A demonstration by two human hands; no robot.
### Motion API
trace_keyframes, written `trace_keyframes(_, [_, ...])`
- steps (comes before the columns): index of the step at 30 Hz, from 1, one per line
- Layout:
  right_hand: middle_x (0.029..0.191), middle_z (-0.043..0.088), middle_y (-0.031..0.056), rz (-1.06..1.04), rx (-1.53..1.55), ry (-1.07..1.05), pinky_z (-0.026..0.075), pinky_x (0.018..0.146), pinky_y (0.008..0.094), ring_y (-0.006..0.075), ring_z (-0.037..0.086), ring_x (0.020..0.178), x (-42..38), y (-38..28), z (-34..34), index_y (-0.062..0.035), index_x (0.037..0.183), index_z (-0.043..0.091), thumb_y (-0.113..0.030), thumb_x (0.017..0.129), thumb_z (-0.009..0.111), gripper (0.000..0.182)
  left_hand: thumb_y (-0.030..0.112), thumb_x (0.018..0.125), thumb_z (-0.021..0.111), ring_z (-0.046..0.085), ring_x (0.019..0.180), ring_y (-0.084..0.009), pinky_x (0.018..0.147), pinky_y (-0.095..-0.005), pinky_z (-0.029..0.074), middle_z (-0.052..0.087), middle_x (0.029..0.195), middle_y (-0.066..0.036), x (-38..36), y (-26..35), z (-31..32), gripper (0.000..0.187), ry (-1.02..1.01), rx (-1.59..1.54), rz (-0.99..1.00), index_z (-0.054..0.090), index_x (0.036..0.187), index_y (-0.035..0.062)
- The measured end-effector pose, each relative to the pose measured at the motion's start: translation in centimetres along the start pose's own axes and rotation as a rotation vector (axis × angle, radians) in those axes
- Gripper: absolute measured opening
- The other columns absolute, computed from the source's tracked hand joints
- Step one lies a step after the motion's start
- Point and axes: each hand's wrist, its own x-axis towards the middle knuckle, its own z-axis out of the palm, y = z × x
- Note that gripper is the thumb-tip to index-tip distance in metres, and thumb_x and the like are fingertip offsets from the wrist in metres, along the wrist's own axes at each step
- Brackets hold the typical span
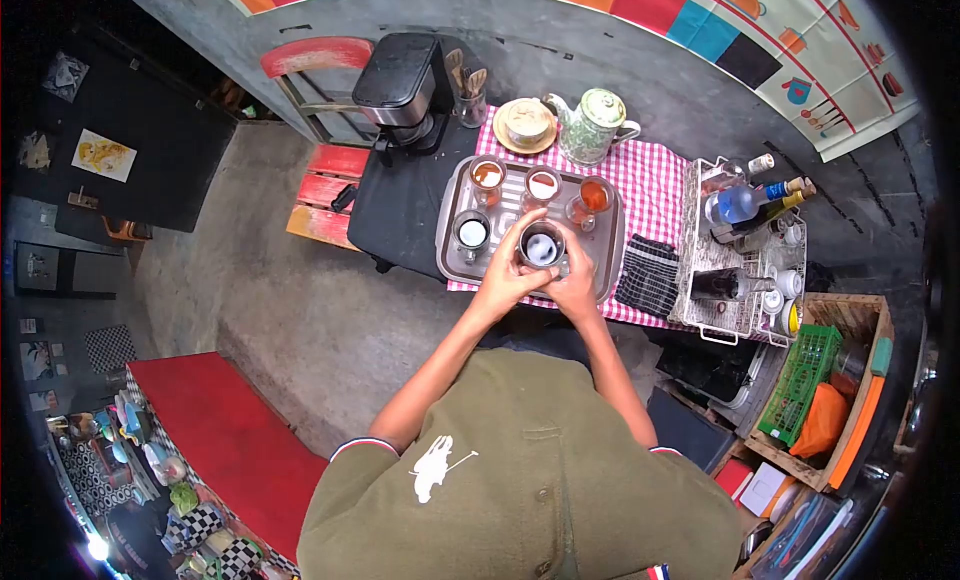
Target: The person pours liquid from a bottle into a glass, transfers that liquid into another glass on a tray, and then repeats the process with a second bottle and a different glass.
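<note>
Glass cup (541, 247) sits between left hand (505, 270) and right hand (576, 284), fingers (577, 248) grasping its sides.

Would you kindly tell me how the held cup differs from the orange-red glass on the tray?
The held cup looks dark inside, whereas the orange-red glass looks bright and warm-coloured. The left hand and right hand clasp the held cup; the orange-red glass rests unheld on the tray. Both are round-mouthed drinking vessels.

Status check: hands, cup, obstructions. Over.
Left hand, right hand: both around dark cup. Cup over tray's near side; lifted or resting, can't tell. Four other glasses close by on tray.
</note>
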Motion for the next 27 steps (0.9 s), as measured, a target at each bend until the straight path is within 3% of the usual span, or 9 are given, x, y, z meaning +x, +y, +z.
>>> trace_keyframes(1, [0.127, 0.064, 0.0187, 0.006, 0.010, -0.007, 0.050, 0.099, 0.0417, 0.0325, 0.063, 0.120, 0.1, -0.1, 0.2, -0.0013, 0.135, 0.053, -0.013, 0.070, 0.084, 0.072, -0.003, 0.074, 0.078, 0.047, 0.133, -0.0166, 0.112, -0.0331, 0.038, 0.045, 0.146, -0.009, -0.1, 0.0, -0.3, 0.085, 0.002, -0.022, -0.010, 0.039, 0.150, 0.0034])
trace_keyframes(6, [0.120, 0.068, 0.0174, 0.029, 0.003, 0.054, 0.053, 0.094, 0.0401, 0.0307, 0.068, 0.112, 0.3, 0.4, 1.3, -0.0014, 0.131, 0.056, -0.023, 0.072, 0.089, 0.071, -0.001, 0.077, 0.080, 0.059, 0.118, -0.0217, 0.090, -0.0318, 0.055, 0.037, 0.151, -0.013, -0.6, 0.8, -1.9, 0.100, -0.034, 0.032, -0.100, 0.021, 0.158, 0.0078])
trace_keyframes(10, [0.119, 0.068, 0.0162, 0.068, 0.027, 0.035, 0.052, 0.094, 0.0386, 0.0266, 0.068, 0.110, 0.5, 1.1, 1.2, -0.0002, 0.130, 0.056, -0.019, 0.071, 0.088, 0.070, 0.003, 0.076, 0.083, 0.058, 0.115, -0.0206, 0.092, -0.0339, 0.054, 0.036, 0.150, -0.014, -1.6, 0.5, -3.2, 0.100, 0.076, 0.132, -0.115, 0.024, 0.157, 0.0102])
trace_keyframes(14, [0.118, 0.068, 0.0162, 0.052, -0.014, 0.031, 0.052, 0.095, 0.0375, 0.0250, 0.068, 0.110, 0.8, 1.8, 1.2, 0.0011, 0.129, 0.055, -0.014, 0.070, 0.089, 0.070, 0.004, 0.075, 0.083, 0.059, 0.114, -0.0191, 0.091, -0.0317, 0.051, 0.045, 0.144, -0.012, -2.5, -0.2, -5.7, 0.090, 0.199, 0.227, -0.089, 0.035, 0.151, 0.0089])
trace_keyframes(18, [0.118, 0.068, 0.0158, 0.064, -0.031, 0.012, 0.052, 0.095, 0.0366, 0.0242, 0.068, 0.110, 1.0, 2.3, 1.3, 0.0006, 0.130, 0.055, -0.014, 0.071, 0.089, 0.069, 0.017, 0.077, 0.085, 0.059, 0.110, -0.0190, 0.093, -0.0334, 0.046, 0.059, 0.127, -0.011, -2.8, -3.3, -9.2, 0.075, 0.525, 0.627, 0.093, 0.045, 0.140, 0.0041])
trace_keyframes(19, [0.117, 0.069, 0.0155, 0.075, -0.024, 0.008, 0.052, 0.095, 0.0365, 0.0240, 0.068, 0.109, 1.0, 2.4, 1.3, 0.0004, 0.129, 0.055, -0.014, 0.071, 0.089, 0.069, 0.020, 0.077, 0.086, 0.058, 0.114, -0.0228, 0.098, -0.0360, 0.045, 0.057, 0.128, -0.015, -2.7, -4.4, -10.0, 0.082, 0.575, 0.643, 0.124, 0.040, 0.143, 0.0025])
trace_keyframes(24, [0.115, 0.070, 0.0149, 0.065, -0.050, 0.006, 0.052, 0.095, 0.0363, 0.0233, 0.068, 0.109, 1.2, 3.0, 1.4, 0.0000, 0.129, 0.055, -0.014, 0.071, 0.089, 0.068, 0.028, 0.070, 0.090, 0.046, 0.135, -0.0336, 0.114, -0.0427, 0.034, 0.045, 0.143, -0.025, -1.8, -8.6, -12.8, 0.109, 0.502, 0.859, 0.130, 0.023, 0.150, -0.0033])
trace_keyframes(27, [0.116, 0.069, 0.0151, 0.094, -0.028, -0.008, 0.052, 0.095, 0.0363, 0.0234, 0.068, 0.109, 1.1, 3.0, 1.4, -0.0001, 0.130, 0.055, -0.015, 0.071, 0.089, 0.070, 0.028, 0.069, 0.090, 0.043, 0.138, -0.0349, 0.116, -0.0421, 0.033, 0.043, 0.146, -0.027, -0.8, -11.1, -14.5, 0.112, 0.411, 0.773, 0.016, 0.021, 0.150, -0.0038])
